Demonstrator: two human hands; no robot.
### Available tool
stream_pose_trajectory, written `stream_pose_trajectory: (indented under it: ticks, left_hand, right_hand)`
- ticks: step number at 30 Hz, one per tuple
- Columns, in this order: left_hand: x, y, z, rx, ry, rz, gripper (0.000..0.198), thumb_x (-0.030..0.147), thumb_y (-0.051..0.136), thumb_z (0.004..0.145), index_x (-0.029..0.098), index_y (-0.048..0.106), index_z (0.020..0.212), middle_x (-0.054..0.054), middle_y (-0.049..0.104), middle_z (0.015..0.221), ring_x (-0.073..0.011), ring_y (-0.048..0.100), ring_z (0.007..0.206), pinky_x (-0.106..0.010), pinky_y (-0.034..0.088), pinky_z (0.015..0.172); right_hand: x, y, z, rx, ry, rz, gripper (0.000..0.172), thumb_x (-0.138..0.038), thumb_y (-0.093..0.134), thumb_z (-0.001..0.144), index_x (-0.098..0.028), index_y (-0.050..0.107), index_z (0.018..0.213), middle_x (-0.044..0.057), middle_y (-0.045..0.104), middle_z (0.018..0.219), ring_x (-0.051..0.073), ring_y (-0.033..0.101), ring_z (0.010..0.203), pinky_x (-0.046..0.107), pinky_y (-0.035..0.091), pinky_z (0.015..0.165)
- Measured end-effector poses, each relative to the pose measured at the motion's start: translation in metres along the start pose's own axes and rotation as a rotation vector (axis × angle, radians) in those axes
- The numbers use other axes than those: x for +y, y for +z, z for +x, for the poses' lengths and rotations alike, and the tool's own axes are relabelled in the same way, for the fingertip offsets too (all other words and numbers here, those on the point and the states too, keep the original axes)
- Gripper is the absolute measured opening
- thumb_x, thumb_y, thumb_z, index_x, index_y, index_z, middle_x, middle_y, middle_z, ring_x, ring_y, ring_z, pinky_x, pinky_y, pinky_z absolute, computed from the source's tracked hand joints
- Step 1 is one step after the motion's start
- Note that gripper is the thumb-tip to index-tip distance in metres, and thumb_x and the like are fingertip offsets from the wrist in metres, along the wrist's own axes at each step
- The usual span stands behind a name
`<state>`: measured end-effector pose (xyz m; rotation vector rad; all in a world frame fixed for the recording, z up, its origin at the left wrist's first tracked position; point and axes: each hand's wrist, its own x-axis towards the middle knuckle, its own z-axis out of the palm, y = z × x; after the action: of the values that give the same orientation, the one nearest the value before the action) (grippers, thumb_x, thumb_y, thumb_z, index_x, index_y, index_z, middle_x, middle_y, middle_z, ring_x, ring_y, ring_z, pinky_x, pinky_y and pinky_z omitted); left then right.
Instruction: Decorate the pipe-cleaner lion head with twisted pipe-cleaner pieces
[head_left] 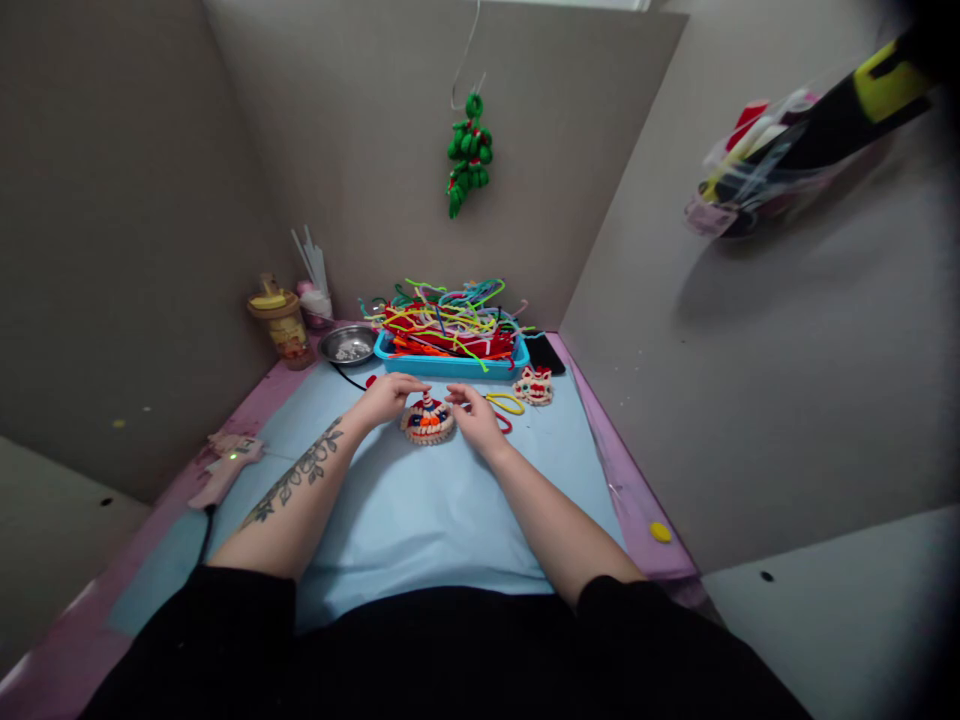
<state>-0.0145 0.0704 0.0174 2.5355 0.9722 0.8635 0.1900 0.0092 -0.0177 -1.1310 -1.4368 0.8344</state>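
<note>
A small lion-head figure (428,422) made of fuzzy pipe cleaners, in white, red, blue and orange, lies on the blue cloth. A striped red-and-white horn rises from its top. My left hand (390,397) is at its upper left, fingers stretched out towards the horn tip; whether they touch it I cannot tell. On the other side my right hand (475,418) has its fingers apart and slightly bent beside the figure's edge. Behind the right hand, scissors with a yellow handle (506,403) and a red one are partly hidden. A similar lion head (535,386) lies farther right.
A blue tray (450,367) piled with coloured pipe cleaners stands at the back. To its left are a metal bowl (348,346) and a lidded cup (282,325). A corded glue gun (226,468) lies at left, a dark phone (546,353) back right, a yellow disc (661,532) at right.
</note>
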Motion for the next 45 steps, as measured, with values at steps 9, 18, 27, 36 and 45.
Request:
stream_pose_trajectory:
  ticks: [9, 18, 27, 36, 45]
  left_hand:
    - [0.001, 0.000, 0.001, 0.027, -0.027, -0.011, 0.040, 0.012, 0.041, 0.078, 0.019, 0.074, 0.099, -0.006, 0.074, 0.101, -0.0187, 0.067, 0.094, -0.033, 0.053, 0.087]
    - [0.004, 0.003, 0.002, -0.006, -0.011, -0.005, 0.049, 0.006, 0.040, 0.070, 0.020, 0.073, 0.104, -0.005, 0.074, 0.103, -0.0185, 0.067, 0.096, -0.032, 0.053, 0.086]
    - [0.005, 0.001, 0.001, -0.017, 0.002, -0.001, 0.051, 0.005, 0.040, 0.071, 0.021, 0.072, 0.106, -0.005, 0.073, 0.104, -0.0177, 0.067, 0.096, -0.031, 0.053, 0.087]
    - [0.003, 0.002, 0.001, -0.036, -0.016, 0.022, 0.054, 0.004, 0.040, 0.072, 0.024, 0.070, 0.112, -0.006, 0.061, 0.129, -0.0232, 0.057, 0.117, -0.040, 0.044, 0.101]
    - [0.007, 0.001, -0.001, -0.083, -0.019, 0.070, 0.053, 0.003, 0.046, 0.072, 0.024, 0.068, 0.115, -0.005, 0.041, 0.148, -0.0275, 0.035, 0.137, -0.046, 0.028, 0.113]
  right_hand:
    - [0.002, 0.000, 0.000, 0.004, -0.008, 0.009, 0.035, -0.016, 0.050, 0.074, -0.020, 0.060, 0.108, 0.006, 0.068, 0.097, 0.019, 0.063, 0.092, 0.031, 0.051, 0.077]
    - [0.003, 0.001, 0.000, 0.007, -0.009, -0.001, 0.034, -0.016, 0.051, 0.074, -0.019, 0.060, 0.107, 0.006, 0.068, 0.096, 0.019, 0.063, 0.091, 0.032, 0.050, 0.078]
    - [-0.001, 0.002, -0.002, -0.006, -0.016, -0.004, 0.033, -0.019, 0.053, 0.076, -0.020, 0.059, 0.109, 0.007, 0.070, 0.098, 0.020, 0.064, 0.094, 0.034, 0.050, 0.079]
    - [-0.003, 0.009, 0.025, -0.070, 0.135, 0.166, 0.056, -0.012, 0.052, 0.073, -0.021, 0.041, 0.128, 0.006, 0.071, 0.105, 0.016, 0.065, 0.072, 0.035, 0.054, 0.071]
    - [0.008, 0.018, 0.036, -0.175, 0.169, 0.188, 0.078, -0.021, 0.074, 0.063, -0.021, 0.037, 0.131, 0.002, 0.069, 0.092, 0.019, 0.067, 0.086, 0.038, 0.053, 0.080]
